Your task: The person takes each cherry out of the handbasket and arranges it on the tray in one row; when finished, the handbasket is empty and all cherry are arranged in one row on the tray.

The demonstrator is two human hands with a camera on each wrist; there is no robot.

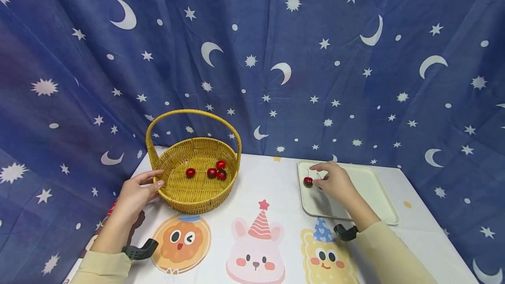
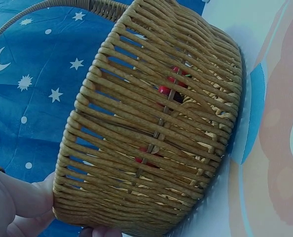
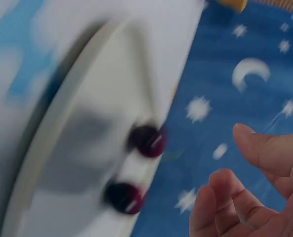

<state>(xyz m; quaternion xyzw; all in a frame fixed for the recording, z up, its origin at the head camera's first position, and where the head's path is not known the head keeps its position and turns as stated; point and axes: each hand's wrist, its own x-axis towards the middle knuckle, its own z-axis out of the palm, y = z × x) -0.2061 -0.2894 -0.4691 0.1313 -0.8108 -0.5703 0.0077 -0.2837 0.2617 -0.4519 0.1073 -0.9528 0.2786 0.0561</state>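
Observation:
At the left stands a yellow wicker basket (image 1: 197,206) with a tall arched handle. Several dark red cherries (image 1: 190,172) lie on its floor. My left hand (image 1: 136,194) grips the basket's left rim between thumb and fingers, some fingertips hidden behind the weave in the left wrist view. To the right, my right hand (image 1: 335,181) hovers over the left part of a cream tray (image 1: 364,187). Its thumb and fingers are apart with nothing between them. Close by them on the tray is a cherry (image 1: 308,182); the right wrist view shows a second cherry (image 3: 124,197) beside it.
A white tablecloth with printed cartoon figures (image 1: 256,253) covers the table. Behind it hangs a blue curtain (image 1: 300,100) with stars and moons. Dark wrist bands (image 1: 140,250) sit on both forearms.

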